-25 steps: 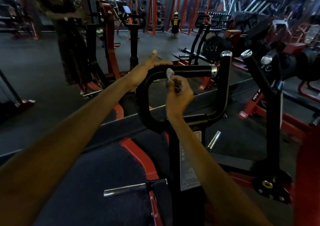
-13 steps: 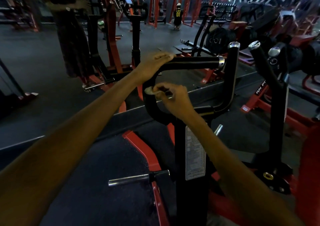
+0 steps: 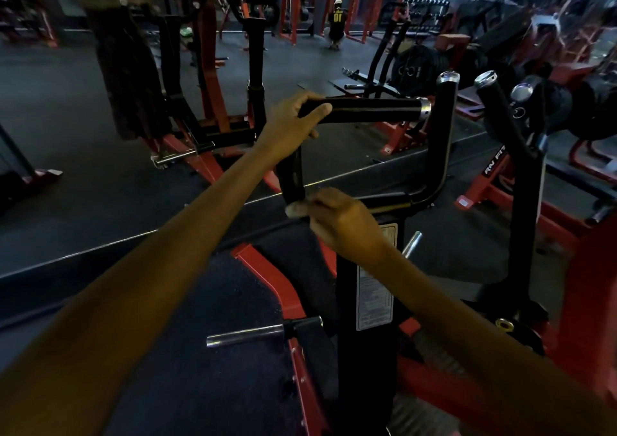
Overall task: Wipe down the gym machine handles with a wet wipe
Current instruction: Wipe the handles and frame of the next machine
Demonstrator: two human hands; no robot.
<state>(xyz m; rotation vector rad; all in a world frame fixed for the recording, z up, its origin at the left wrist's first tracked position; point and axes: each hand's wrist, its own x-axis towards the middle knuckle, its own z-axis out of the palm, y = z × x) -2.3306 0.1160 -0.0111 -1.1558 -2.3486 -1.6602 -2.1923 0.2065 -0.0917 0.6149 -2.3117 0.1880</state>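
The right hand [image 3: 344, 222] is pinching a pale wet wipe [image 3: 295, 209] against the lower bend of the black handle loop [image 3: 293, 175]; fingers are curled round the wipe, so only a small blurred wad is poking out at the hand's 9 o'clock, the rest hidden in the fist. Whether the wipe is wrapping the tube or just pressing on its near side can't be told.

The left hand [image 3: 293, 118] is sitting at approx 11 o'clock from the right one, gripping the top corner of the same loop, thumb over the front, fingers hooked round the back & mostly out of sight. From it the padded horizontal grip [image 3: 370, 110] is running toward 3 o'clock, ending in a chrome collar [image 3: 424, 109].

Past the collar an upright black handle [image 3: 445, 128] w/ a chrome cap is rising; a second angled one [image 3: 500, 115] is standing further right. Below the right hand, the machine's black post [image 3: 347, 302] is carrying a white label [image 3: 374, 285], print too small to read. A chrome peg [image 3: 245, 334] is sticking out at 7 o'clock of the post, beside the red frame [image 3: 270, 275].

Both forearms are cutting off at the bottom edge. Background is dim & smeared: red racks, weight plates [image 3: 412, 71], a figure in a shirt marked 01 [image 3: 337, 23] at 12 o'clock, another person [image 3: 127, 68] at upper left, head cropped.
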